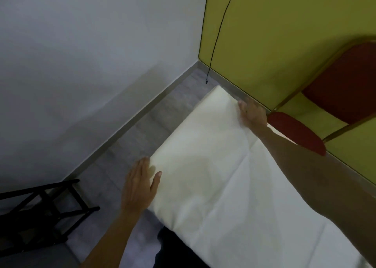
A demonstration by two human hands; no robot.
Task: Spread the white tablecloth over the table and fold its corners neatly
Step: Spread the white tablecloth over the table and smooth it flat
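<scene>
- The white tablecloth [213, 176] lies over the worktop and fills the lower right of the frame. Its end edge runs from the middle up toward the room corner, and the worktop itself is hidden under it.
- The left hand [138, 188] is at the lower-middle corner of the cloth. Its fingers are straight and flat against the hanging side, with the thumb resting on top, so it presses and does not grip.
- The right hand [253, 115] is on the far edge, right of centre. It is blurred, so I cannot tell whether it pinches the cloth or only presses it.
- Risk: as I see it, a tug at one corner could drag the whole sheet askew, because nothing weighs it down.
- Risk: crease lines cross the top, and a rushed fold would likely bunch and not lie crisp.
- Risk: the red chair [345, 84] stands just beside the right forearm, so the elbow might knock it.
- The black folding rack [40, 206] at lower left and the black cable [217, 34] hanging at upper centre are well clear of the cloth.
- I can see no brand, label or writing anywhere.
</scene>
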